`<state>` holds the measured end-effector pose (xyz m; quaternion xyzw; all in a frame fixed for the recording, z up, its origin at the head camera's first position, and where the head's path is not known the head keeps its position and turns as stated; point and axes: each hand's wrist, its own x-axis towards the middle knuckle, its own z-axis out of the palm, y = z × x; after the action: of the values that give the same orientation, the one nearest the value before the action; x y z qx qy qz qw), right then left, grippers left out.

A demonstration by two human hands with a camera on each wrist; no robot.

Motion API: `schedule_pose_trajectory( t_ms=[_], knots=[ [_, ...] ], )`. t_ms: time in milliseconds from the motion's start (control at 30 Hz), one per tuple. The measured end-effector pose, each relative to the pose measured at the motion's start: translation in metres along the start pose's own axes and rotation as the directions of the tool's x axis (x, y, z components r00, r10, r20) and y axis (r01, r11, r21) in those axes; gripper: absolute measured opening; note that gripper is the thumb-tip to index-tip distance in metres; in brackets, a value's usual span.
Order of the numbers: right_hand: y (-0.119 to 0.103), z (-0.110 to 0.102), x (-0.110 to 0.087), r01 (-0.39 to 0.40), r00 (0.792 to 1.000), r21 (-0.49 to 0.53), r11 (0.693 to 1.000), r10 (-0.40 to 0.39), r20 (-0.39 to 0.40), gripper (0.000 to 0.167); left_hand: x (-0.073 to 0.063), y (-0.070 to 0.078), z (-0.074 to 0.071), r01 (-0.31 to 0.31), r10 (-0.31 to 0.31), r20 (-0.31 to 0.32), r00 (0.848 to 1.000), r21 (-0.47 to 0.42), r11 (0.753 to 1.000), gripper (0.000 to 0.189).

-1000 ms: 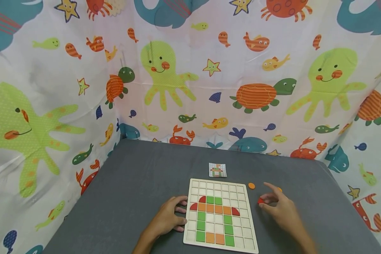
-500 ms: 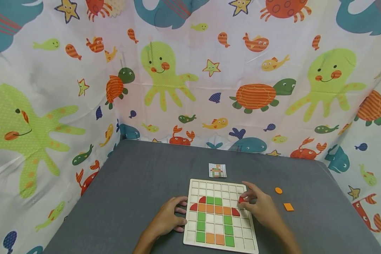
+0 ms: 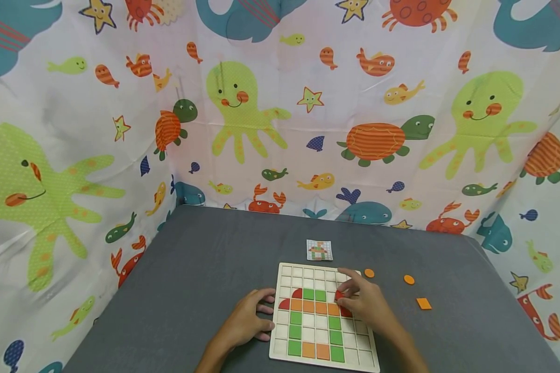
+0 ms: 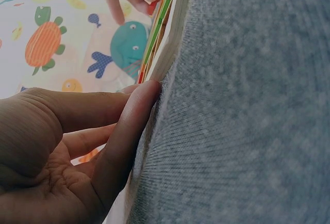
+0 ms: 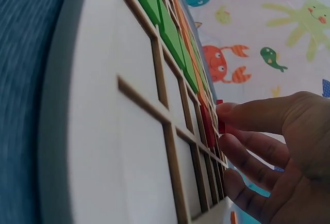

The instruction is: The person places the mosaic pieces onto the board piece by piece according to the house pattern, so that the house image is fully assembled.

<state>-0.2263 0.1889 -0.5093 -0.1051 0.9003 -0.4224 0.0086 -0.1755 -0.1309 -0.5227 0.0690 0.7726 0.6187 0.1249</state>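
Note:
In the head view a wooden grid board (image 3: 309, 320) lies on the grey table, with green, orange and red tiles set in its cells. My right hand (image 3: 366, 301) pinches a red tile (image 3: 339, 295) with a curved edge over the upper right part of the board. Just below it sits another red tile (image 3: 346, 312) at the right end of the orange row. Seen from the right wrist, thumb and fingertips hold the red tile at the board's surface. My left hand (image 3: 246, 317) rests against the board's left edge, its thumb (image 4: 136, 115) touching the rim.
Behind the board lies a small printed card (image 3: 319, 250) with a coloured grid pattern. To the right are an orange disc (image 3: 369, 273), another orange disc (image 3: 409, 280) and an orange square tile (image 3: 424, 303). A patterned curtain (image 3: 261, 119) rises behind the table.
My right hand has carried the red tile leftward from the table right of the board to over the board's upper right cells. The left hand and board have stayed put.

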Motion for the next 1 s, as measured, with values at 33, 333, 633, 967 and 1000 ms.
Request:
schedule_pose_trajectory(
  t_ms=[33, 333, 633, 967, 1000],
  knots=[
    [-0.0003, 0.0013, 0.0008, 0.004, 1.0, 0.0, 1.0, -0.004, 0.005, 0.07, -0.0001, 0.0001, -0.0001, 0.001, -0.001, 0.0, 1.0, 0.0, 1.0, 0.078],
    [-0.0058, 0.0098, 0.0063, -0.012, 1.0, -0.028, 1.0, 0.013, 0.02, 0.067, 0.0007, -0.0001, 0.0005, 0.01, -0.01, 0.0, 1.0, 0.013, 1.0, 0.076],
    [-0.0077, 0.0106, 0.0069, -0.016, 1.0, -0.018, 1.0, 0.016, 0.026, 0.064, 0.0008, -0.0009, 0.0009, 0.006, -0.006, 0.0, 1.0, 0.012, 1.0, 0.076],
    [-0.0074, 0.0093, 0.007, -0.013, 0.999, 0.006, 1.0, 0.012, 0.043, 0.062, 0.0008, -0.0006, 0.0006, 0.005, -0.005, 0.002, 1.0, 0.01, 1.0, 0.077],
    [-0.0071, 0.0089, 0.0067, -0.013, 0.999, 0.004, 1.0, 0.013, 0.039, 0.062, 0.0008, -0.0005, 0.0006, 0.003, -0.003, 0.003, 1.0, 0.009, 1.0, 0.077]
  ],
)
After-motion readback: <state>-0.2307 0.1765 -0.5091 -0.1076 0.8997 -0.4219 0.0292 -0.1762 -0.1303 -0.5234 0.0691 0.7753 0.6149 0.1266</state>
